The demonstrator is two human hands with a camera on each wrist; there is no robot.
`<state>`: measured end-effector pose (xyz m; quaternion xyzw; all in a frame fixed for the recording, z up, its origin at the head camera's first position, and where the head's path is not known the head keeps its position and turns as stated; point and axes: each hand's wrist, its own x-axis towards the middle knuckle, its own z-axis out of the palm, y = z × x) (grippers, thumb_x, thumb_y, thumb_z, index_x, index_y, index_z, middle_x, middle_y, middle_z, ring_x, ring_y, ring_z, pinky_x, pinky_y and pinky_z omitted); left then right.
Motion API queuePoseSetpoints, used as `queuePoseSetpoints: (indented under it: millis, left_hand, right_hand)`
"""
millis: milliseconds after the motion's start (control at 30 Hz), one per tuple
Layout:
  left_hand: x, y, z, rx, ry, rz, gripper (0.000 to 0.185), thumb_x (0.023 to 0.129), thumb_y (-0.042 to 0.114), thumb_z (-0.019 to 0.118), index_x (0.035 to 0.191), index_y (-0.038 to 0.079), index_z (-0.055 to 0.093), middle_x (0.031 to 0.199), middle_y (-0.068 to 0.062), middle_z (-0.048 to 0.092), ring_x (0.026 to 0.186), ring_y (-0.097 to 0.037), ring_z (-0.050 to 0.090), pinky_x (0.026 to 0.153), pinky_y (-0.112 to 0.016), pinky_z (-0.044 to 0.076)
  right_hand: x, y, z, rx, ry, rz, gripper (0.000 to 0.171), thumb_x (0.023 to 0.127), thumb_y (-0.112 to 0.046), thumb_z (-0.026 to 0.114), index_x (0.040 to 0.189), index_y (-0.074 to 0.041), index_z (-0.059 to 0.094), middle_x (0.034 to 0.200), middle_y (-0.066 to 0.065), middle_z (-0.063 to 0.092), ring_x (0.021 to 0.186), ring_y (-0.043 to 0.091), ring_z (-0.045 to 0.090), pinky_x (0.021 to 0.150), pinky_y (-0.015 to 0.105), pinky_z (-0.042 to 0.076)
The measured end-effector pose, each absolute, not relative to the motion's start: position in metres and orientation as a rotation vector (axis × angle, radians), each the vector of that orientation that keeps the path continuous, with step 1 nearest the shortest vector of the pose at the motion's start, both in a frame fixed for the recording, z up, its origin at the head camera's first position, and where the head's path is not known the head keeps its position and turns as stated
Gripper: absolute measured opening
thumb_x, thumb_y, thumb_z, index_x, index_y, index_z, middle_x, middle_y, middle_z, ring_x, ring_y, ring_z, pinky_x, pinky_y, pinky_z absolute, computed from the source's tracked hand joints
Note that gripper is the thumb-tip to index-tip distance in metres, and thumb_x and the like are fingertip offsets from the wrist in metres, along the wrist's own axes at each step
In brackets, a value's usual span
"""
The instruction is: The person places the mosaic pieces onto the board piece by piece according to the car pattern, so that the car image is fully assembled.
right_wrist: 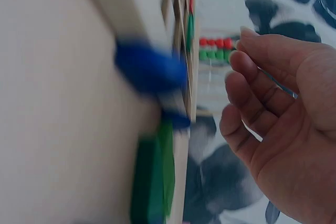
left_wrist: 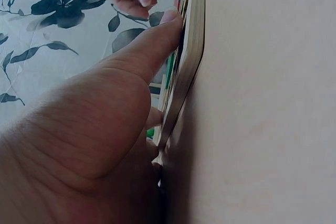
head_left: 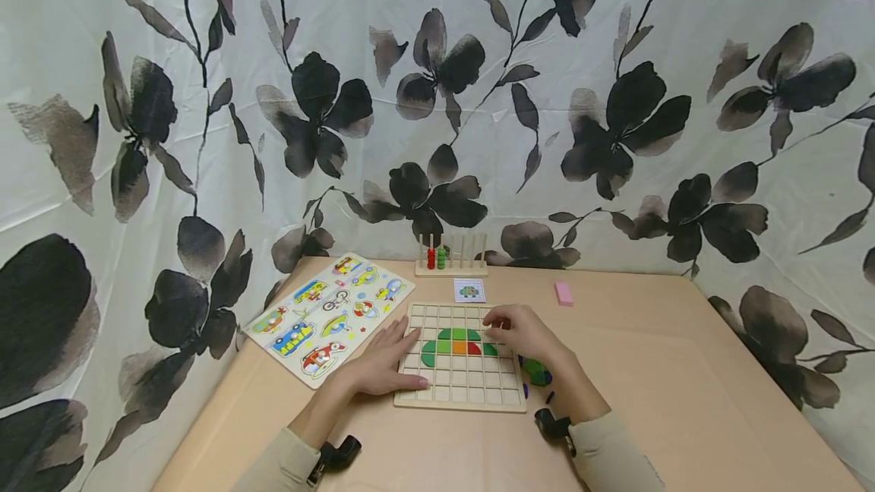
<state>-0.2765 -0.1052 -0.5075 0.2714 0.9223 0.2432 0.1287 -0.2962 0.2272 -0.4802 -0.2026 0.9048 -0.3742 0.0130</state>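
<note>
A wooden grid board (head_left: 459,403) lies on the table, with green tiles (head_left: 451,334), orange tiles and a red tile (head_left: 474,349) in its middle and upper cells. My left hand (head_left: 379,361) rests along the board's left side, thumb on the lower left part and fingers spread over the edge. Above the board's upper right cells hovers my right hand (head_left: 514,329). In the right wrist view that hand (right_wrist: 281,87) has loosely bent fingers, thumb close to the index finger, and no piece visible between them. Loose green and blue pieces (head_left: 536,372) lie right of the board, partly behind the right forearm.
A vehicle picture board (head_left: 374,296) lies at the left, close to the grid board. Behind stand a bead rack (head_left: 451,272) with red and green beads and a small pattern card (head_left: 469,291). A pink block (head_left: 563,294) sits at the back right. A floral cloth (head_left: 519,135) hangs behind the table.
</note>
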Motion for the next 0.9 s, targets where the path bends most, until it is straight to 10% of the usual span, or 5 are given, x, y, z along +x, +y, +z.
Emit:
queuePoseSetpoints:
  millis: [900]
  left_hand:
    - [-0.276, -0.105, -0.506, 0.771, 2.684, 0.707, 0.104, 0.089, 0.068, 0.069, 0.166, 0.013, 0.027, 0.175, -0.019, 0.003, 0.163, -0.037, 0.001, 0.132, -0.056, 0.004]
  right_hand:
    - [-0.291, 0.298, -0.474, -0.506, 2.611, -0.962, 0.011, 0.092, 0.000, 0.074, 0.099, -0.008, 0.077, 0.090, 0.002, 0.070, 0.086, 0.020, 0.059, 0.079, 0.031, 0.055]
